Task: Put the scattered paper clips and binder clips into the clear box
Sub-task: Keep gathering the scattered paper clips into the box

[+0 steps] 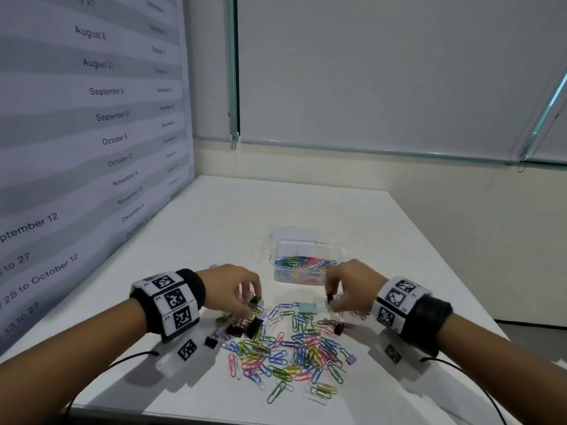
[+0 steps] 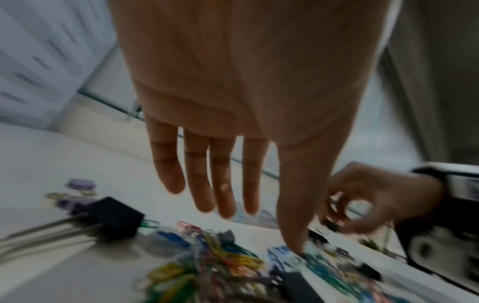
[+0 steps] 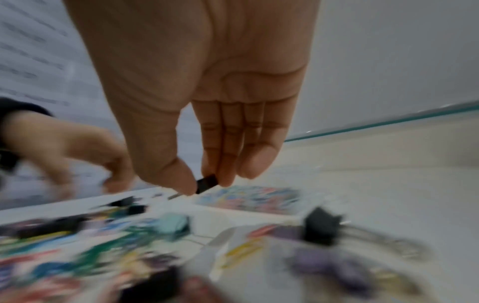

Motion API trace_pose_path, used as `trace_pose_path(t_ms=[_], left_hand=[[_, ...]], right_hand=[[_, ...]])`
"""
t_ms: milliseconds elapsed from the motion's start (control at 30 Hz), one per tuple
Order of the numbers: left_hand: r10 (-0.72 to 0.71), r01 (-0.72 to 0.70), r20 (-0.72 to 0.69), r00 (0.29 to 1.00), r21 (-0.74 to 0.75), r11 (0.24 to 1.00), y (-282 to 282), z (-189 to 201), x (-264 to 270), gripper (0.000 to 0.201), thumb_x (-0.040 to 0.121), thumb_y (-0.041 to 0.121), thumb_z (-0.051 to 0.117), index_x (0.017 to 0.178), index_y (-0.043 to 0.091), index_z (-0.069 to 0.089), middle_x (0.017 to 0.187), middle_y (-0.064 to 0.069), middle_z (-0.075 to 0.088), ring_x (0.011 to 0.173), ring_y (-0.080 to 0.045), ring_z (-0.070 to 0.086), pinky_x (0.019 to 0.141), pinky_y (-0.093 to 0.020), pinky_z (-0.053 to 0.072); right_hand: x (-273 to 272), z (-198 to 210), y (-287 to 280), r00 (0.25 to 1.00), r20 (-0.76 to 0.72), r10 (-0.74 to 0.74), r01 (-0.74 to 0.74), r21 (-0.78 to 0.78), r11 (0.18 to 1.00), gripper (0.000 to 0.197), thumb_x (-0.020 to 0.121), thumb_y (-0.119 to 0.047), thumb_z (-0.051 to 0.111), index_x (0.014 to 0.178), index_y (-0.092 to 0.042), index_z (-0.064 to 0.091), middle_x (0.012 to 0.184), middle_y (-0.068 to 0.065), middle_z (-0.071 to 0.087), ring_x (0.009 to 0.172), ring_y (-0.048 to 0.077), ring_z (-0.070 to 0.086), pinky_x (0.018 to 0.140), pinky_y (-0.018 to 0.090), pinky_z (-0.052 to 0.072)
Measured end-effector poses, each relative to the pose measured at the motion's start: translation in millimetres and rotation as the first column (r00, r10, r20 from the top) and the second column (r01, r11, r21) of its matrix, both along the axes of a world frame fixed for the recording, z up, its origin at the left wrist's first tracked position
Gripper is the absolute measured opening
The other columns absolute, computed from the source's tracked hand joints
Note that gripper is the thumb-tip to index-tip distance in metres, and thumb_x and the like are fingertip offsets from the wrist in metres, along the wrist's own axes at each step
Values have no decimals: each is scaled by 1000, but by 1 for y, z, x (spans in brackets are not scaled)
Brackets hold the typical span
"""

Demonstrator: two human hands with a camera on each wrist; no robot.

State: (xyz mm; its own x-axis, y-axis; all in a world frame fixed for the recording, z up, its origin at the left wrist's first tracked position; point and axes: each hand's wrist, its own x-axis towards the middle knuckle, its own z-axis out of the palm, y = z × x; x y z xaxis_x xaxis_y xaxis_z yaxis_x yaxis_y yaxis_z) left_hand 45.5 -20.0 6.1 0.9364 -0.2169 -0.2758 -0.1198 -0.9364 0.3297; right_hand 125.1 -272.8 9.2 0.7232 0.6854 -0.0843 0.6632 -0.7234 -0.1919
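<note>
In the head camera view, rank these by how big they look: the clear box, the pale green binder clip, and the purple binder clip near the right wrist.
1. Clear box, clearly largest.
2. Pale green binder clip.
3. Purple binder clip, smallest, though it lies nearer the camera.

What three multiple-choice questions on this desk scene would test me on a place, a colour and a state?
1. Where does the clear plastic box stand?
A. beyond the loose clips
B. on the floor
C. in the left hand

2. What colour is the small binder clip that the right hand pinches?
A. black
B. white
C. orange

3. What is in the box?
A. nothing
B. coloured paper clips
C. coins

Answers: 1 A, it sits on the white table past the pile; 2 A, dark between thumb and fingers; 3 B, a coloured layer shows through its wall.
</note>
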Motion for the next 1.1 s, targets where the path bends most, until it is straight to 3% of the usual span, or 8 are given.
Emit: trace_pose_path(t_ms=[133,233,467,600,733,833,967,1100], left_hand=[[-174,179,-68,982,69,981,-22,-5,-4,45,72,41,76,111,26,60,92,9,53,82,-8,50,72,-20,42],[-194,201,-59,979,132,971,-28,-8,-3,42,75,38,74,111,19,61,95,1,56,83,-10,48,64,-16,38],[-133,133,-6,991,137,982,-26,-12,0,27,81,28,68,103,14,62,85,3,59,78,-10,51,63,-16,39],[-83,77,25,996,181,980,-25,-13,-2,32,82,33,65,109,17,57,86,5,53,79,-12,47,61,-22,36],[-28,27,3,1000,165,986,-20,-14,-3,41,79,40,68,112,19,56,87,6,52,80,-13,48,58,-21,35],[-11,15,-28,1000,168,986,-16,-14,-1,47,72,37,75,112,22,56,89,8,53,81,-11,49,66,-25,40],[13,-10,-18,1000,141,990,-15,-12,1,44,73,32,76,111,20,59,88,9,55,79,-10,51,58,-18,37],[0,-2,12,1000,133,991,-15,-12,2,36,75,35,74,104,16,63,88,8,57,79,-10,52,59,-17,38]], right_hand=[[21,0,-23,989,38,-143,146,-83,986,21,73,-25,71,85,-20,55,95,-2,67,82,14,56,75,27,49],[25,-8,-27,990,26,-142,144,-111,983,14,77,-25,67,85,-21,56,97,-1,67,85,14,58,79,28,50],[5,-15,11,980,5,201,-200,-46,979,28,91,-30,57,118,-23,62,108,1,63,85,10,48,75,19,34],[-3,-15,28,963,-48,265,-269,-122,955,28,94,-26,51,119,-26,64,110,6,64,88,19,55,74,22,36],[3,-14,30,970,-74,232,-240,-113,964,28,85,-12,60,112,-18,66,111,5,67,88,20,58,80,27,46],[8,-17,23,983,-54,177,-181,-78,980,26,78,-12,68,104,-16,62,106,1,67,77,11,51,72,21,40],[15,-12,7,988,-50,148,-146,49,988,10,81,-12,64,85,-19,58,83,-3,64,62,-4,48,59,8,36],[30,0,-20,998,-54,-22,29,139,990,9,88,-20,59,95,-20,64,77,-13,60,65,1,55,61,13,43]])
